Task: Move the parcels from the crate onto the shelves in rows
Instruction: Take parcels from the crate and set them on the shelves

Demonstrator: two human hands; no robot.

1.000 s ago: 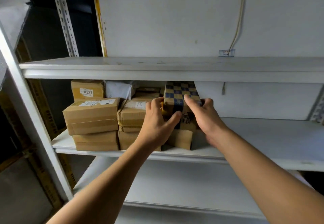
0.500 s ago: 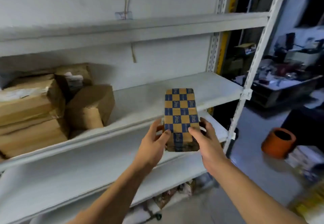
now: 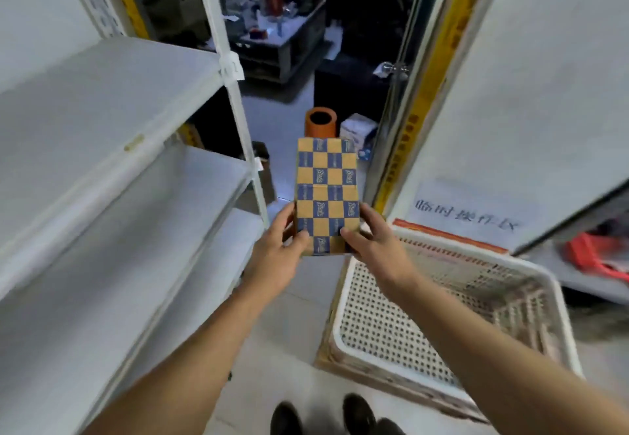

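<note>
A blue-and-tan checkered parcel is held upright in mid-air in front of me. My left hand grips its lower left side, thumb across the front. My right hand grips its lower right side the same way. The white perforated crate sits on the floor to the lower right, below the parcel; no parcels show inside it. White metal shelves run along the left, and the boards in view are bare.
An orange cylinder and a white-blue pack stand on the floor ahead. A white panel with a printed sign rises at the right. Red plastic lies far right. My dark shoes are at the bottom. A cluttered room lies beyond.
The checkered parcel came off the stacked boxes on the shelf, still in both hands. My view swung right and down, away from those boxes, to the crate and the floor.
</note>
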